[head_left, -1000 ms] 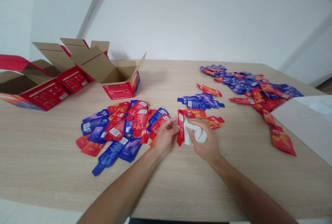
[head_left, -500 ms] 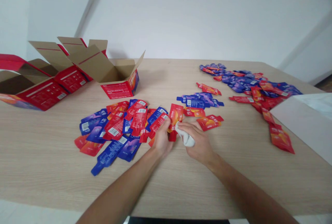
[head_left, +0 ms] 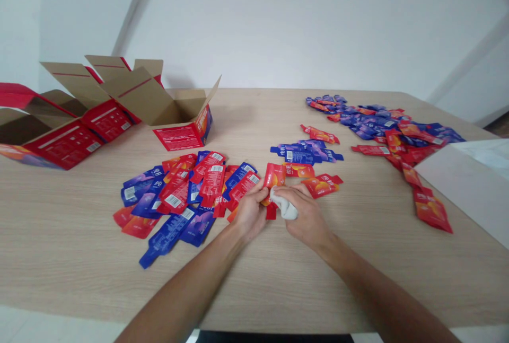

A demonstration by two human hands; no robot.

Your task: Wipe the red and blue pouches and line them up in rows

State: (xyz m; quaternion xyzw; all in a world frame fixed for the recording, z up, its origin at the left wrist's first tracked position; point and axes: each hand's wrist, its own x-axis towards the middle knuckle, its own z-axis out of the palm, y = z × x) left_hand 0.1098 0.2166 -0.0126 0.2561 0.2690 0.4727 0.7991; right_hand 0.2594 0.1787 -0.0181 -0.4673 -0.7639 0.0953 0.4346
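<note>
My left hand (head_left: pixel 249 209) pinches a red sachet (head_left: pixel 273 178) and holds it upright just above the wooden table (head_left: pixel 79 258). My right hand (head_left: pixel 305 214) is closed round a white cloth (head_left: pixel 283 206), and the cloth presses against the sachet's lower right side. To the left of my hands lies a heap of red and blue sachets (head_left: pixel 183 194). Just behind my hands lie a few red sachets (head_left: pixel 318 184) and a small stack of blue sachets (head_left: pixel 304 153).
Several open red cardboard boxes (head_left: pixel 178 117) stand at the table's back left. A long spread of red and blue sachets (head_left: pixel 389 131) covers the back right. A white sheet or bag (head_left: pixel 469 184) lies at the right edge.
The red sachet has turned from edge-on to face the camera, and my hands have shifted a little to the left. The cloth has moved lower down against the sachet.
</note>
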